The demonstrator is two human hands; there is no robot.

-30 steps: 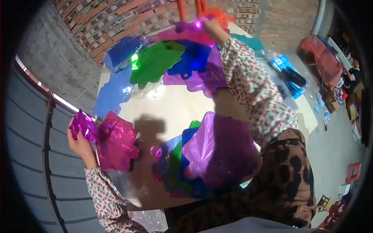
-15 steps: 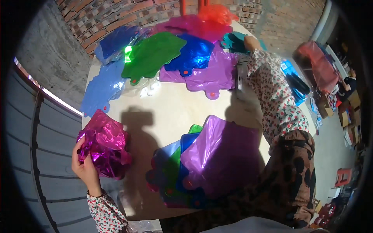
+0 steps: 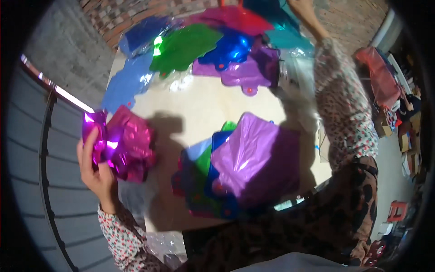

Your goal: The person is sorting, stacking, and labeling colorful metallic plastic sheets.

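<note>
Clear plastic point(image 3: 165, 242): crumpled at the near edge, below our pale desk point(image 3: 208, 102).
Near pile point(image 3: 235, 167): we see a purple foil sheet point(image 3: 253, 149) on top, partly in shadow, with blue, green and light blue sheets showing along its left side.
Left hand point(image 3: 96, 179): our fingers and thumb are clamped on a bunched magenta foil point(image 3: 105, 136), left of the near pile.
Pink foil sheet point(image 3: 138, 129): just right of that bunch, touching it.
Far sheets point(image 3: 186, 47): we make out light blue, green, dark blue, purple and pinkish-red ones, overlapping from left to right.
Right hand point(image 3: 301, 5): partly cut off by the top edge, our fingers pinched on a dark teal sheet point(image 3: 274, 13), blurred, above a paler teal sheet point(image 3: 290, 41).
Brick wall point(image 3: 136, 20): behind the desk.
</note>
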